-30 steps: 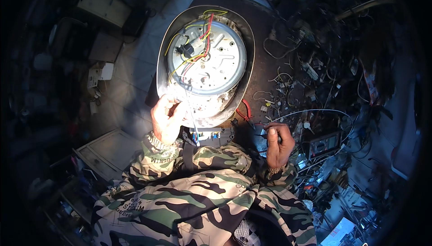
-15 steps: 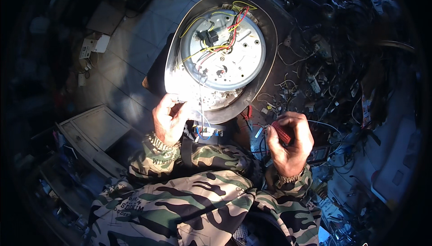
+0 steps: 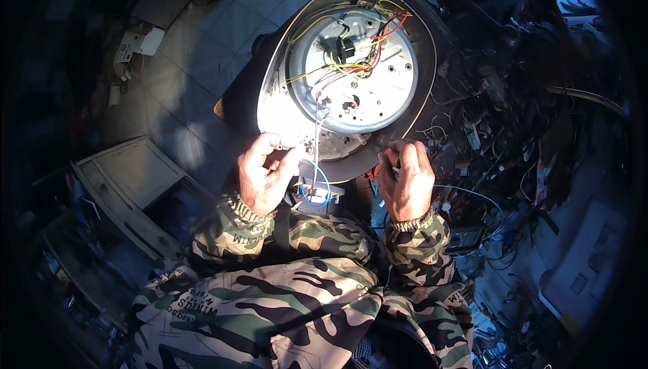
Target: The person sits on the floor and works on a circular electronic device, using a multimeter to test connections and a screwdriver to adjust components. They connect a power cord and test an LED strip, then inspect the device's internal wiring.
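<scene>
And here's the left hand [image 3: 263, 177], in at the near left end of the shell [image 3: 275, 102], thumb and forefinger pinched together on a tiny piece [image 3: 282, 147] too small to make out. Across to the right hand [image 3: 408, 183]: fingers curled round a red handle [image 3: 391, 157], most of it buried in the grip, held just beside the shell's near right edge. The shell itself sits straight ahead of the person, on the dark table [image 3: 239, 92], lying with its open side up, its left wall glaring white under the light. Inside it, the big round disc [image 3: 398, 89], pale metal dotted with holes, and over that a real tangle: red wire [image 3: 390, 32] swinging off to the far right, yellow wire [image 3: 310, 26] arcing along the far left side, a black connector [image 3: 345, 48] in the middle of it all. Down comes a pale wire [image 3: 316, 126], off the disc and over the near end of the shell, and a blue wire [image 3: 329, 183] loops there between the two hands, right above the panel [image 3: 335, 195] near the person's lap. Camouflage sleeves [image 3: 233, 234] on both arms. Out to the right, a dim heap of scrap [image 3: 486, 119]; away to the left, the tiled floor [image 3: 202, 59], with a pale cabinet [image 3: 125, 173] nearer in.
</scene>
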`<state>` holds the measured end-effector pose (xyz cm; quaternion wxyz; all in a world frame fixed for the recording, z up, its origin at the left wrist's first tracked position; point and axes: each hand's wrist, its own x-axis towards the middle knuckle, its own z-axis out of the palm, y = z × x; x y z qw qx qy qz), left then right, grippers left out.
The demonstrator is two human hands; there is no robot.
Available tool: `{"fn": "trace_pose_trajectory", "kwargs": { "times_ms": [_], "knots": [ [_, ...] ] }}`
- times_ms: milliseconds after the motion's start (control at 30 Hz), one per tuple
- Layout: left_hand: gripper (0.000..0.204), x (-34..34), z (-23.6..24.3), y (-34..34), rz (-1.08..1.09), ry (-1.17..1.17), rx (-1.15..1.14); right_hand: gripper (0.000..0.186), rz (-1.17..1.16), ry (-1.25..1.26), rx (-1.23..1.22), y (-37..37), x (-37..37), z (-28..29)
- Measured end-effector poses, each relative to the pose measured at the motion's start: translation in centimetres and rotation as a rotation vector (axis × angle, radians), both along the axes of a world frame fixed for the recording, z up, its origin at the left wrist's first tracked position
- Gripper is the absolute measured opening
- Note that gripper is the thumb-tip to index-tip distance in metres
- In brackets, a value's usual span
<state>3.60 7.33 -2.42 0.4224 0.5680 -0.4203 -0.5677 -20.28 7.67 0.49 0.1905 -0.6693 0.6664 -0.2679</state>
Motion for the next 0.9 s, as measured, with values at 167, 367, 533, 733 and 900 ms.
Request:
{"fn": "trace_pose_trajectory", "kwargs": {
  "times_ms": [167,367,533,733,900],
  "knots": [
    [0.012,-0.1,-0.5,0.0,0.068,0.049,-0.017,0.024,-0.047,-0.014,0.049,-0.1,0.3,0.1],
    [0.014,0.2,-1.1,0.0,0.062,0.044,-0.022,0.026,-0.030,0.018,0.058,0.0,0.3,0.7],
    [0.015,0.5,-1.2,0.1,0.050,0.064,0.018,0.025,-0.030,0.013,0.039,0.0,0.3,0.6],
    [0.015,0.3,-1.0,-0.1,0.049,0.080,-0.004,0.024,-0.037,0.047,0.018,-0.4,0.0,0.2],
    [0.015,0.3,-1.0,-0.1,0.048,0.079,0.013,0.025,-0.045,0.033,0.031,-0.4,0.0,0.1]
  ]
}}
